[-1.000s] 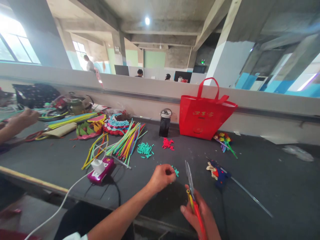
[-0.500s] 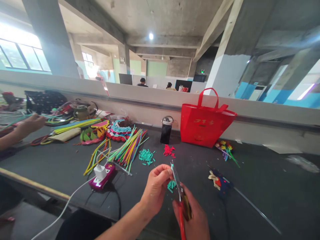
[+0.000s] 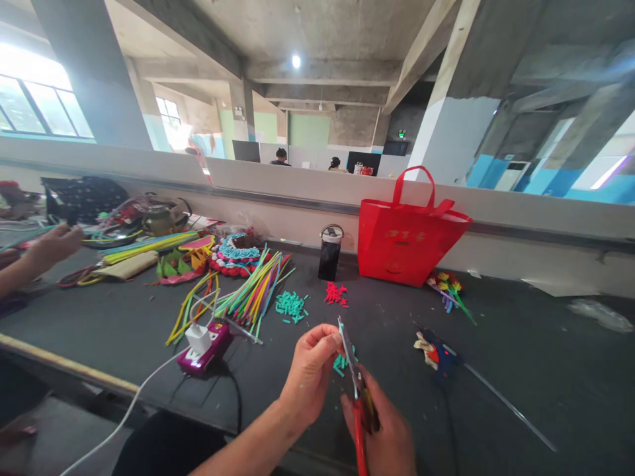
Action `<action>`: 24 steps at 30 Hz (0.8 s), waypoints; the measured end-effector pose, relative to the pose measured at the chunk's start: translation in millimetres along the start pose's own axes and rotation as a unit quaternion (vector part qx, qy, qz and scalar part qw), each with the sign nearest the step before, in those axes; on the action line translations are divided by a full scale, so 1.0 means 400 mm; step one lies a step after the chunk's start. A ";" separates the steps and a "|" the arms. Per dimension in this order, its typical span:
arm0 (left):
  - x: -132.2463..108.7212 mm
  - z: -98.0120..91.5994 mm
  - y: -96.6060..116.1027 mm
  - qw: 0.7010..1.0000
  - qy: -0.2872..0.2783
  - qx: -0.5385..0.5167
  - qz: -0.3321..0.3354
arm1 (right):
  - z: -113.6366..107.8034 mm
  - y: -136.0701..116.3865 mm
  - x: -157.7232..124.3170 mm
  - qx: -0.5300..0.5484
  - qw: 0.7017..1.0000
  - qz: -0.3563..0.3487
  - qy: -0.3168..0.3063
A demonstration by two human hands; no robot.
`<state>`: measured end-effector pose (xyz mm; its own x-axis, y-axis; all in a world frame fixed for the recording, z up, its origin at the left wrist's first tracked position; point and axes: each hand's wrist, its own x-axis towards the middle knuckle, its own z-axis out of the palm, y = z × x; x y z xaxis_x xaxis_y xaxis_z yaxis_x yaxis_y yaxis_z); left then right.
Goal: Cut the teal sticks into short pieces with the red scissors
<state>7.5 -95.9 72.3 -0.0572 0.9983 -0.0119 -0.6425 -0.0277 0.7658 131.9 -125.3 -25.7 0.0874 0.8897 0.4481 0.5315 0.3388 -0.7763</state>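
Observation:
My right hand [image 3: 384, 423] is wrapped around the red-handled scissors [image 3: 356, 383], whose blades point up and away from me. My left hand [image 3: 310, 370] is closed in a pinch right beside the blade tips. A sliver of teal pipe cleaner shows between its fingertips and the blades; the rest of it is hidden. Beneath the scissors lies a small pile of short teal pieces [image 3: 341, 363], partly covered by my hands. Farther off are a larger pile of teal pieces [image 3: 291, 306] and a pile of red pieces [image 3: 336, 294].
Bundled colourful pipe cleaners [image 3: 260, 291] lie left of the piles, behind a purple power strip [image 3: 206, 347] with a white cable. A dark phone [image 3: 328, 259] leans on a bottle beside a red bag [image 3: 411, 241]. A glue gun [image 3: 439, 357] lies right. Another person's hand [image 3: 54, 248] works far left.
The view has shifted slightly. Less teal shows at the scissor blades than before. Both my hands keep nearly the same place, and the other person's hand has moved slightly left.

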 end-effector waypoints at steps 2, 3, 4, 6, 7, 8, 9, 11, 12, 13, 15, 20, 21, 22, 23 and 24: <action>0.000 -0.001 -0.003 1.000 0.004 -0.001 0.001 | 0.000 -0.001 -0.001 0.002 1.000 0.004 -0.005; 0.001 -0.002 -0.004 1.000 0.005 -0.001 0.001 | 0.000 -0.002 -0.002 0.004 1.000 0.003 -0.007; 0.001 -0.003 -0.006 1.000 0.004 -0.002 0.000 | -0.001 -0.003 -0.003 0.005 1.000 0.001 -0.009; 0.002 -0.005 -0.008 1.000 -0.001 -0.002 -0.001 | -0.001 -0.003 -0.004 0.002 1.000 -0.005 -0.009; 0.002 -0.006 -0.010 1.000 -0.002 -0.002 -0.003 | -0.002 -0.002 -0.005 -0.002 1.000 -0.007 -0.008; 0.002 -0.006 -0.011 1.000 -0.003 0.000 -0.006 | -0.003 -0.001 -0.004 -0.008 1.000 -0.008 -0.008; 0.002 -0.006 -0.011 1.000 -0.003 0.002 -0.009 | -0.004 0.000 -0.004 -0.012 1.000 -0.010 -0.012; 0.002 -0.004 -0.012 1.000 0.000 0.007 -0.011 | -0.006 0.004 -0.002 -0.016 0.999 -0.014 -0.024; 0.003 -0.003 -0.012 1.000 0.002 0.011 -0.009 | -0.007 0.004 -0.001 -0.015 0.999 -0.020 -0.029; 0.003 -0.001 -0.012 1.000 0.005 0.016 -0.006 | -0.007 0.004 0.000 -0.012 0.999 -0.027 -0.034; 0.005 0.000 -0.012 1.000 0.010 0.024 0.001 | -0.006 0.000 0.001 -0.006 0.999 -0.035 -0.029; 0.005 0.001 -0.018 0.999 0.024 0.045 0.002 | -0.005 -0.011 0.006 0.000 1.000 -0.021 -0.013; 0.004 0.001 -0.019 0.998 0.025 0.050 0.000 | -0.006 -0.010 0.008 0.000 0.999 -0.028 -0.024; 0.004 0.001 -0.020 0.998 0.025 0.053 0.001 | -0.007 -0.008 0.011 0.000 0.999 -0.036 -0.036; 0.004 0.001 -0.021 0.998 0.024 0.053 0.002 | -0.009 -0.005 0.013 0.001 0.998 -0.043 -0.047; 0.004 0.000 -0.022 0.998 0.022 0.052 0.003 | -0.010 -0.003 0.015 0.001 0.998 -0.045 -0.053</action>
<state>13.1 -94.0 65.5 -0.0963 0.9948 -0.0327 -0.5589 -0.0268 0.8288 135.0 -121.5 -20.5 -0.0512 0.8830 0.4666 0.5318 0.4196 -0.7356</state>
